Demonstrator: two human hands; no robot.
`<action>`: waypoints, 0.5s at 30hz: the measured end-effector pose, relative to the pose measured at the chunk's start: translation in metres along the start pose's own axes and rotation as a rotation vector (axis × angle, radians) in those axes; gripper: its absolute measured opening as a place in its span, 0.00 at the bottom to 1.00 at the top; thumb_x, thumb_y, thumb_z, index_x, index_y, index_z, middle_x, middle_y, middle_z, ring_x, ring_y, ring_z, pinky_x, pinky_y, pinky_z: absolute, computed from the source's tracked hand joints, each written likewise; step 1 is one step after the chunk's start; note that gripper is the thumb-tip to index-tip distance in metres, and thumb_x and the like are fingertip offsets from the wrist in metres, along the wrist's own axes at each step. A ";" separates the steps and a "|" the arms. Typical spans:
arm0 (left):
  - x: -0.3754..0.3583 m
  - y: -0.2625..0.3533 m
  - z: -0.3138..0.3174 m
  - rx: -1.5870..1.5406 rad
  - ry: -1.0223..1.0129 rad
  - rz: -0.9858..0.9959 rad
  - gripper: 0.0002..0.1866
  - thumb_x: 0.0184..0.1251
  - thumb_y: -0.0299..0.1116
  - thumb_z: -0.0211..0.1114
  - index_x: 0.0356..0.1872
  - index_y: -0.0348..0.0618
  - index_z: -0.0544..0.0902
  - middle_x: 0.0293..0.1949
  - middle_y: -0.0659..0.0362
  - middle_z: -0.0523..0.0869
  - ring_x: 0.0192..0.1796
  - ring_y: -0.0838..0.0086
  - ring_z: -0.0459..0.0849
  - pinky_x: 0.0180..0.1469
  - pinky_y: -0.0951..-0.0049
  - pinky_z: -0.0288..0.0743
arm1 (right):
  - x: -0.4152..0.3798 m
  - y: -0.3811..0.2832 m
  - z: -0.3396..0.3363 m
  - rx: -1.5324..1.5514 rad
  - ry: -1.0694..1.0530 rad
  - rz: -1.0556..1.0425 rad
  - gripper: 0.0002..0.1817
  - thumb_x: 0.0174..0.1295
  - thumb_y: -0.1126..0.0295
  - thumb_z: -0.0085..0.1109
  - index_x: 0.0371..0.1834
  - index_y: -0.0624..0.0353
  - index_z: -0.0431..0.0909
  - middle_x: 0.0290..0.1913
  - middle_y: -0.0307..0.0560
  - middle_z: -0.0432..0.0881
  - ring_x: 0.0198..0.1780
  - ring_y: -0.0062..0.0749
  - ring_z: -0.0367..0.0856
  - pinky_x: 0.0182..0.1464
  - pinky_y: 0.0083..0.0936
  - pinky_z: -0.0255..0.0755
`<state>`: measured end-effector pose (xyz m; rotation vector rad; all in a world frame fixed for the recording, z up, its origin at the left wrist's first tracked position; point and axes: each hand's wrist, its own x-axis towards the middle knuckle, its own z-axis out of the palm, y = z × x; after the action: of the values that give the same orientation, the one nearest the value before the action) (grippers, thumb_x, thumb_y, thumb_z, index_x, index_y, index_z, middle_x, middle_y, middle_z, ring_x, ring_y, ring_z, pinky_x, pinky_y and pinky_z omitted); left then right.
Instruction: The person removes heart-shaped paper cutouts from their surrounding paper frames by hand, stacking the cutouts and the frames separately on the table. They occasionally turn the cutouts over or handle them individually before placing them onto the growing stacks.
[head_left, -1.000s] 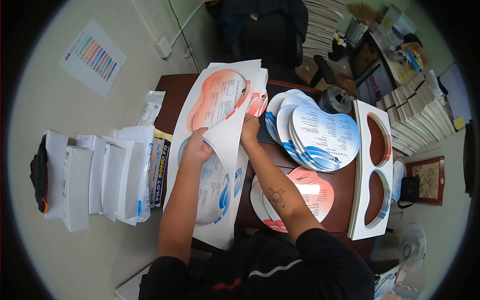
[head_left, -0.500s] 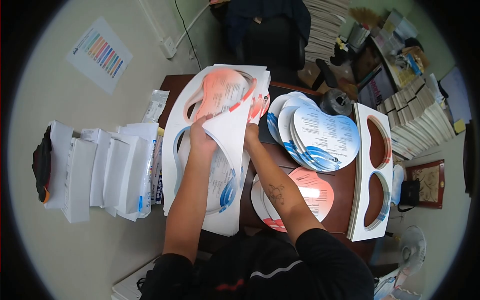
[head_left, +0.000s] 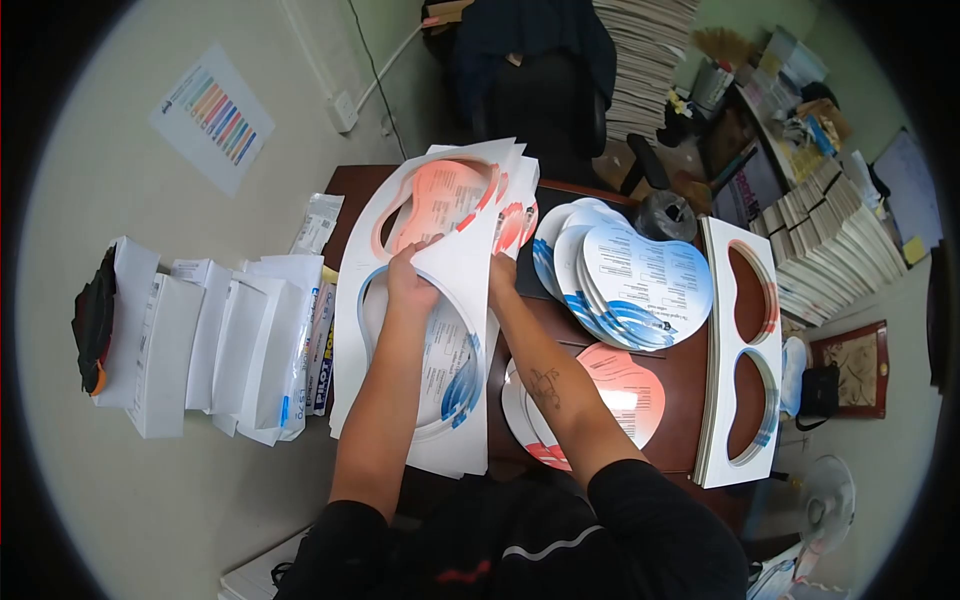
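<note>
My left hand [head_left: 413, 280] grips the middle strip of a white die-cut sheet [head_left: 462, 262], between its upper and lower openings. My right hand [head_left: 502, 272] is at the right edge of the same sheet, its fingers partly hidden behind it. Through the upper opening shows a red printed cutout [head_left: 440, 197], through the lower one a blue printed cutout [head_left: 442, 350]. More sheets lie beneath. Right of my hands is a fanned pile of blue cutouts [head_left: 650, 280], with a pile of red cutouts [head_left: 625, 385] nearer me, partly behind my right forearm.
A stack of empty cut frames [head_left: 712, 350] stands at the desk's [head_left: 680, 415] right side. White boxes and packets [head_left: 250, 350] are at the left. A black chair [head_left: 545, 95] is behind the desk. A wrapped dark roll [head_left: 666, 213] sits by the blue pile.
The held sheet's upper end has shifted and its corner now lifts away from the stack. Both hands remain on it, slightly lower in view.
</note>
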<state>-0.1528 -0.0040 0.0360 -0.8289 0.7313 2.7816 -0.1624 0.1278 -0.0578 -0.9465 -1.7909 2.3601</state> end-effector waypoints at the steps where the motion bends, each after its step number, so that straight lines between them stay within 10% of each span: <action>1: -0.002 -0.001 -0.002 -0.001 -0.017 0.008 0.10 0.79 0.35 0.43 0.46 0.38 0.67 0.56 0.36 0.78 0.61 0.46 0.77 0.66 0.44 0.70 | 0.007 0.005 -0.001 -0.055 0.011 -0.017 0.22 0.52 0.59 0.69 0.34 0.74 0.80 0.32 0.58 0.84 0.30 0.36 0.85 0.29 0.32 0.78; 9: -0.023 0.011 0.024 -0.032 -0.099 0.170 0.12 0.80 0.37 0.42 0.46 0.37 0.66 0.58 0.39 0.79 0.62 0.49 0.76 0.67 0.50 0.70 | -0.032 -0.034 0.006 -0.220 0.017 0.086 0.23 0.51 0.66 0.72 0.43 0.75 0.79 0.42 0.62 0.85 0.35 0.46 0.88 0.33 0.37 0.82; 15: -0.052 0.018 0.041 -0.045 -0.083 0.268 0.11 0.79 0.37 0.44 0.41 0.39 0.67 0.55 0.39 0.81 0.59 0.49 0.78 0.64 0.51 0.73 | -0.012 -0.005 -0.024 -0.504 0.158 -0.389 0.34 0.53 0.64 0.72 0.58 0.73 0.69 0.55 0.65 0.78 0.51 0.47 0.82 0.52 0.37 0.77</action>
<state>-0.1338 0.0000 0.1017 -0.6603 0.8233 3.0575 -0.1427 0.1456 -0.0513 -0.7001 -2.2955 1.5964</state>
